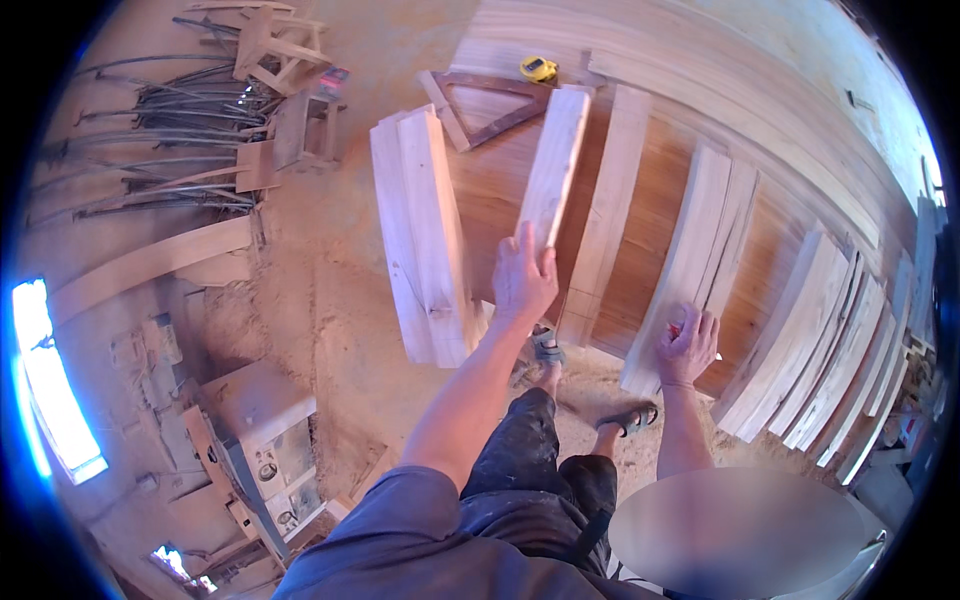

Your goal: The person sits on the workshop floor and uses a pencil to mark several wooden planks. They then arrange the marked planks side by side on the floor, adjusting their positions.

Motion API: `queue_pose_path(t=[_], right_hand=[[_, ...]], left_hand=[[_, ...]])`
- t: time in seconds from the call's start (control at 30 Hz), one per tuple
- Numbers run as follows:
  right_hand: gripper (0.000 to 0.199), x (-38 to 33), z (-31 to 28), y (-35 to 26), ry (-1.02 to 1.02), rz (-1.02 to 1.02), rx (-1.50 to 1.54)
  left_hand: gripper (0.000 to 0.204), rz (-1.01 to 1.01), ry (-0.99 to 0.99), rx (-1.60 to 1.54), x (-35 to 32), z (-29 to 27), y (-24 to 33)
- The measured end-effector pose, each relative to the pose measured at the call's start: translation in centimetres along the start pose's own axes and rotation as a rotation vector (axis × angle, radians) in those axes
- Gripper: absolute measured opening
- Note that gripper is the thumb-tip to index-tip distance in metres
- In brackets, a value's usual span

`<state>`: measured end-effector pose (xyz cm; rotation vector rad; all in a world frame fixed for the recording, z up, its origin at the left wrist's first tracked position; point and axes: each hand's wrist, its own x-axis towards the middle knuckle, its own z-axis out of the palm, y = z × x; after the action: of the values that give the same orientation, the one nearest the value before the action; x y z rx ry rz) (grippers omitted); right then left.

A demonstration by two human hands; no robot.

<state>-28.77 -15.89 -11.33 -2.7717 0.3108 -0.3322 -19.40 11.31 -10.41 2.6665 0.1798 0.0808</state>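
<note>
My left hand (525, 282) is closed around the near end of a pale wooden board (556, 165), with its thumb on the right edge and a finger stretched along the wood. The board lies at a slant over the brown wooden worktop (485, 215). My right hand (690, 345) rests with curled fingers by the near ends of a pair of boards (695, 220). Something small and red (675, 328) shows in its grip, too covered to name. Between the two hands lies another flat board (608, 200) with thin marks across it.
Paired boards (420, 230) stand at the worktop's left end; several more (800, 320) lie at the right. A wooden triangular frame (497, 120) and yellow tape measure (538, 69) sit at the far side. Clamps (190, 110) and a machine (265, 430) are at left. A blurred oval (745, 530) covers the lower right.
</note>
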Motion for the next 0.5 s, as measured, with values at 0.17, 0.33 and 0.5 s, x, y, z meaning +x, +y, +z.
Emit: queue_pose_path(t=[0.17,0.33,0.5], right_hand=[[0.04,0.5,-0.8,-0.3,0.003,-0.035,-0.003],[0.04,0.5,-0.8,0.1,-0.016,-0.018,0.029],[0.042,0.7,-0.7,0.4,-0.021,-0.039,0.052]], left_hand=[[0.059,-0.009,0.075,0.202,-1.9,-0.1,-1.2],[0.067,0.183,0.122,0.057,-1.2,0.5,5.6],[0.076,0.064,-0.196,-0.095,1.1,4.4,9.6]])
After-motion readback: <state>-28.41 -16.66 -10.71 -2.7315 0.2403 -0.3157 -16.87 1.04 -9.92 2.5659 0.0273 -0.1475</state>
